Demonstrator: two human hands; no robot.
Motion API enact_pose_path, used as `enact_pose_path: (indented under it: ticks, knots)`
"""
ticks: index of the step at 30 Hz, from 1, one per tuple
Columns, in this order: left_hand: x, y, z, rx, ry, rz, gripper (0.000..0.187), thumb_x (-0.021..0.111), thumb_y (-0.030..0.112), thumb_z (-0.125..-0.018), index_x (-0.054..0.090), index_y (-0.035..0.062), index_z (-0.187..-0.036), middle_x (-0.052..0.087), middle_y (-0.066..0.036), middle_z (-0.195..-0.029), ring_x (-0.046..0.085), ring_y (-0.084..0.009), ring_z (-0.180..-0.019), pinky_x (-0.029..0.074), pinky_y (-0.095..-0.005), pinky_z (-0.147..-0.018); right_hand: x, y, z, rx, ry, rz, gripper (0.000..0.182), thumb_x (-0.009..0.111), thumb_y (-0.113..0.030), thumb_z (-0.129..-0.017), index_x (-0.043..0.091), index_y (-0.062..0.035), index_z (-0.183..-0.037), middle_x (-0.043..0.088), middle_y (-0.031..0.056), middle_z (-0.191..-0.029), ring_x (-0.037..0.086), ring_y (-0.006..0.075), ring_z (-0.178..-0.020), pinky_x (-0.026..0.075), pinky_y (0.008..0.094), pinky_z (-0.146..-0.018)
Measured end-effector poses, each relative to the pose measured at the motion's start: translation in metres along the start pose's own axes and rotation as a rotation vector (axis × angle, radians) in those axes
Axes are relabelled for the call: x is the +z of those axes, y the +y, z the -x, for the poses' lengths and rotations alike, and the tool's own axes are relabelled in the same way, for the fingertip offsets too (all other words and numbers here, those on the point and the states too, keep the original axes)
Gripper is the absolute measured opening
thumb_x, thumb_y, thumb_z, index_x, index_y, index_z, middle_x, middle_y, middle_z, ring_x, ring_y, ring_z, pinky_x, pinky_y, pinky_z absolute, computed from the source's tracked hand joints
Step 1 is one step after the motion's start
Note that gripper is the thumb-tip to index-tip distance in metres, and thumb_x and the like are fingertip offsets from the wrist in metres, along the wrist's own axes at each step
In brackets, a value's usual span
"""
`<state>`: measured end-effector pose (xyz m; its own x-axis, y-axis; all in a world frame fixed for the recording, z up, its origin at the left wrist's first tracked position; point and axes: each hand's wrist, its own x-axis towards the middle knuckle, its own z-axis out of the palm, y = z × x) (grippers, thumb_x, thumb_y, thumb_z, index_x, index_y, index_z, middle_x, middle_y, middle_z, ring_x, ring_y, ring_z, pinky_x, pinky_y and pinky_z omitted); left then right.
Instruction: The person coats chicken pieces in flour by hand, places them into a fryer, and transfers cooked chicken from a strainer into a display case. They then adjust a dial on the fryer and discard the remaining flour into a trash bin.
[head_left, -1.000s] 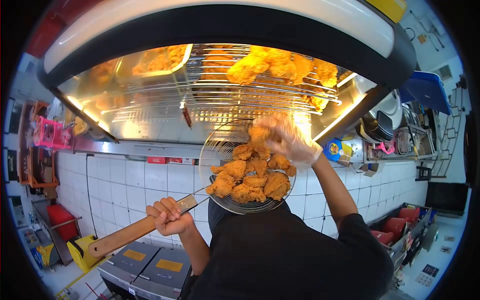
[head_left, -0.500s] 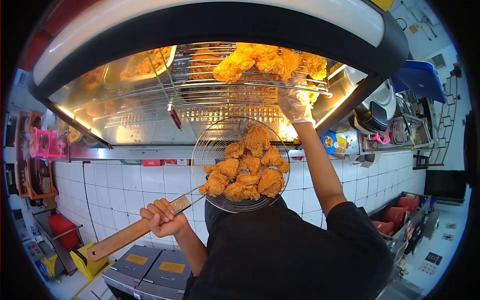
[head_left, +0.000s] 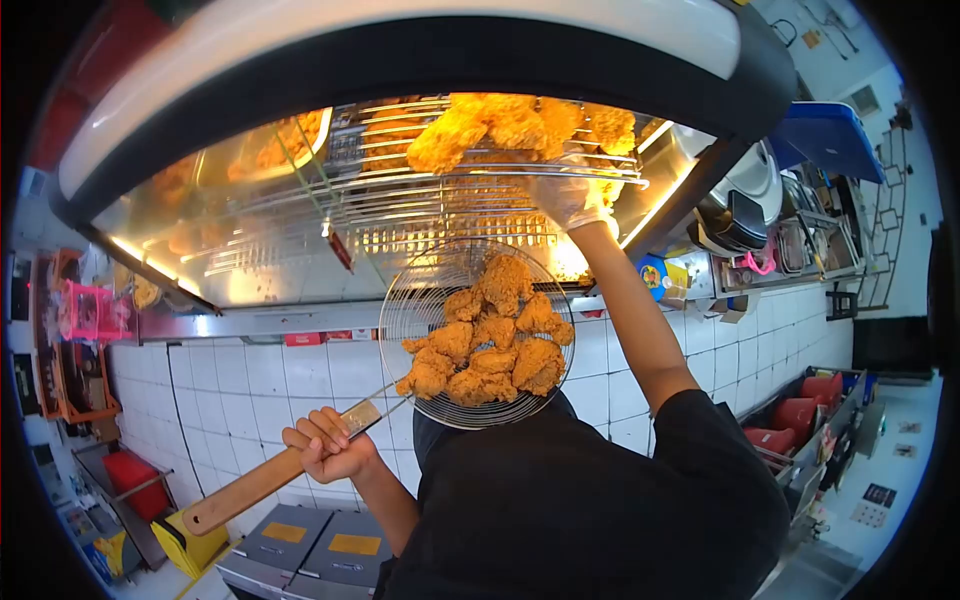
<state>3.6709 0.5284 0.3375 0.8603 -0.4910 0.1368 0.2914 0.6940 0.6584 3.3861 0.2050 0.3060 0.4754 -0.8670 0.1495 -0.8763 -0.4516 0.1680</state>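
Observation:
My left hand (head_left: 328, 443) is wrapped round the wooden handle (head_left: 245, 488) of a round wire strainer (head_left: 400, 310). Several pieces of fried chicken (head_left: 493, 330) lie in the strainer, in front of the warming cabinet. My right hand (head_left: 562, 195), in a clear plastic glove, reaches inside the lit cabinet, by the edge of the upper wire rack (head_left: 400, 185). Large pieces of fried chicken (head_left: 515, 128) sit on that rack, just above the hand. The rack and glare hide its fingers, so whether they hold anything does not show.
The cabinet's black frame (head_left: 400, 55) arches over the opening. A metal tray of fried food (head_left: 290, 150) is inside at the left. Red tongs or a handle hang near the glass. Grey bins (head_left: 275, 540) stand at the lower left, a blue lid (head_left: 830, 140) at the upper right.
My right hand has moved a little to the left inside the cabinet. The view has shifted slightly. My left hand keeps its grip, and the strainer stays nearly in place.

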Motion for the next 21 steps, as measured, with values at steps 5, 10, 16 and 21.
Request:
enact_pose_path:
  ticks: [5, 10, 16, 21]
  knots:
    - [0.000, -0.001, -0.002, 0.036, -0.029, -0.003, 0.025, 0.050, 0.008, -0.071, 0.028, 0.0157, -0.062, 0.031, 0.002, -0.047, 0.026, -0.0082, -0.035, 0.029, -0.0185, -0.037, 0.014, -0.030, -0.007, -0.137, 0.237, -1.448, 0.044, 0.052, -0.038, -0.093, 0.049, -0.0219, -0.133, 0.056, 0.0080, -0.128, 0.050, 0.0213, -0.122, 0.043, 0.0389, -0.099]
    - [-0.006, 0.000, -0.002, 0.002, -0.042, 0.052, 0.024, 0.049, 0.005, -0.071, 0.029, 0.0147, -0.064, 0.032, 0.001, -0.047, 0.030, -0.0094, -0.036, 0.030, -0.0202, -0.038, 0.064, -0.066, -0.031, -0.267, -0.053, -0.905, 0.045, 0.048, -0.043, -0.095, 0.049, -0.0212, -0.134, 0.063, 0.0101, -0.111, 0.060, 0.0187, -0.097, 0.050, 0.0322, -0.084]
    - [-0.005, -0.001, -0.001, -0.001, -0.048, 0.058, 0.024, 0.049, 0.005, -0.071, 0.029, 0.0147, -0.062, 0.032, 0.000, -0.046, 0.030, -0.0098, -0.036, 0.030, -0.0209, -0.039, -0.060, -0.130, -0.034, -0.321, -0.176, -0.266, 0.056, 0.038, -0.046, -0.098, 0.030, -0.0182, -0.146, 0.065, 0.0072, -0.073, 0.057, 0.0119, -0.049, 0.049, 0.0267, -0.044]
    - [-0.007, -0.001, 0.001, -0.001, -0.027, 0.047, 0.024, 0.049, 0.005, -0.070, 0.029, 0.0146, -0.062, 0.032, 0.000, -0.046, 0.030, -0.0100, -0.036, 0.031, -0.0218, -0.039, -0.068, -0.136, -0.034, -0.335, -0.145, -0.407, 0.060, 0.044, -0.048, -0.095, 0.035, -0.0139, -0.143, 0.067, 0.0117, -0.099, 0.064, 0.0197, -0.067, 0.054, 0.0343, -0.063]
